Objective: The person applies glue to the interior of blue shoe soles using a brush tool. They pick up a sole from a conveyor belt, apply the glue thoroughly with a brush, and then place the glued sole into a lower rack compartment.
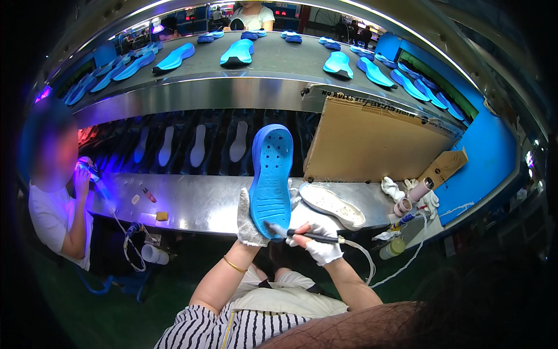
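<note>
My left hand point(251, 220), in a pale glove, grips a blue shoe sole point(272, 174) by its side and lower end. The sole is held up lengthwise, with its ribbed, holed inner face toward me. My right hand point(323, 249), in a white glove with bare fingertips, is closed round a black-handled brush point(317, 237). A pale hose runs from the brush's rear end. The brush's grey tip touches or nearly touches the sole's lower end. A white sole point(332, 205) lies on the metal bench just beyond my right hand.
A conveyor belt point(290, 64) carrying several blue soles crosses behind the bench point(197, 200). A cardboard sheet point(372, 139) leans at the right, near a pink bottle point(419, 189) and a jar point(393, 249). At the left sits a co-worker point(55, 215) holding a tool.
</note>
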A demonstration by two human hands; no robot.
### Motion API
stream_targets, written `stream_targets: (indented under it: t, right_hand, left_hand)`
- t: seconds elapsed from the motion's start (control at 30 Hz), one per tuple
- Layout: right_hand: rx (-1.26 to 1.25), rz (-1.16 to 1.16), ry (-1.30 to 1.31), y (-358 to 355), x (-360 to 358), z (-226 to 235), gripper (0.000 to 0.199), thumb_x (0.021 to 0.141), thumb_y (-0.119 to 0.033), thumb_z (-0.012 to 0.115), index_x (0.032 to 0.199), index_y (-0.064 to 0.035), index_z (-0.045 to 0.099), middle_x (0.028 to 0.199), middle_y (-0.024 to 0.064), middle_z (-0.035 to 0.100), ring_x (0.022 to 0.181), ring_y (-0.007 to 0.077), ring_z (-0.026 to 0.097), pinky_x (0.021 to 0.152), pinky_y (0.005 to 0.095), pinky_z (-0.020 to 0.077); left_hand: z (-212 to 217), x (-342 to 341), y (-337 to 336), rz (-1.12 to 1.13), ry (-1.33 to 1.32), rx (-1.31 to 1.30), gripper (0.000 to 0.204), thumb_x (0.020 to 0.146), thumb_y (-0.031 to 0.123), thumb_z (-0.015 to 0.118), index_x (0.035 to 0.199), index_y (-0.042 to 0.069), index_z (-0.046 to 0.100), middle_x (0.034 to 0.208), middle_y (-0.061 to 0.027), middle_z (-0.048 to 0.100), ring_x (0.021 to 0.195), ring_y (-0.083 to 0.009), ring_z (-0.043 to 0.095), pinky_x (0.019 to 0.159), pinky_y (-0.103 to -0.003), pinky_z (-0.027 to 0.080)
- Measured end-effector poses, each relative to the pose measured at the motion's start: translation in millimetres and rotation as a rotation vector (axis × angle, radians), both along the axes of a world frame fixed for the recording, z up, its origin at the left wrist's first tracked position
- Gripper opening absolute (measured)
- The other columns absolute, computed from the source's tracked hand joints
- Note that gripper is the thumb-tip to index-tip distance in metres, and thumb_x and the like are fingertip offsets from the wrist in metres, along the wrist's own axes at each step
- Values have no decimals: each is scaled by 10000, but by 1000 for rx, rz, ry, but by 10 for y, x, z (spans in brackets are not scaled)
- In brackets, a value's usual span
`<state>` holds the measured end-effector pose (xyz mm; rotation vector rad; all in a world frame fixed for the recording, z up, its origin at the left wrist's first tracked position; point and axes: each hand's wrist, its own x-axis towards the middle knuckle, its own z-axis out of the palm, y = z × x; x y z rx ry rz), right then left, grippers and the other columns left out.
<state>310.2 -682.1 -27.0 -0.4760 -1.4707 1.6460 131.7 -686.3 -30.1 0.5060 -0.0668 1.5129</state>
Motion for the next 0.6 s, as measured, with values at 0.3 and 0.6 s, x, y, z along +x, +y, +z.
stream_targets:
  t: [0.3,0.6]
  right_hand:
    - [147,-7,-152,116,128,80,98,759,-25,657,843,-37,608,790,28,619,722,102,569,671,250,466]
    - [73,256,8,3,184,-119,126,734,38,658,833,-22,607,821,72,622,748,132,601,708,264,488]
  left_hand:
    - [145,-88,93,-126,14,-93,674,877,527,406,1306,8,373,1287,-185,448,1139,-327,479,987,-460,367]
    - [329,-112,113,-240,86,-87,657,882,502,418,1281,-19,406,1250,-209,477,1112,-334,505,996,-472,358]
